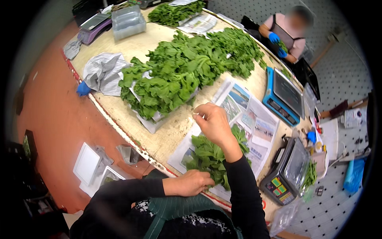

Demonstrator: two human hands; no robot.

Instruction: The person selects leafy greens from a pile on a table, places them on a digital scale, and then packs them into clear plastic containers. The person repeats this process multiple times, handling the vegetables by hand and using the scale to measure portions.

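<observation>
A loose bunch of leafy greens [210, 152] lies on an open newspaper sheet [262, 119] at the near edge of the table. My left hand [191, 182] is at the bunch's near left side, its fingers curled against the leaves. Above the bunch is my right hand [213, 121], thumb and fingertips close together; whether something small is pinched between them is unclear. Beyond it, a large heap of the same kind of greens [167, 86] rests partly on paper across the middle of the table.
A blue scale [283, 95] and a dark digital scale [286, 173] stand at the right. Crumpled paper [104, 73] lies at the left edge. Clear plastic containers [128, 22] and a purple scale [95, 27] are farther back. Across the table a person [283, 33] in blue gloves handles greens.
</observation>
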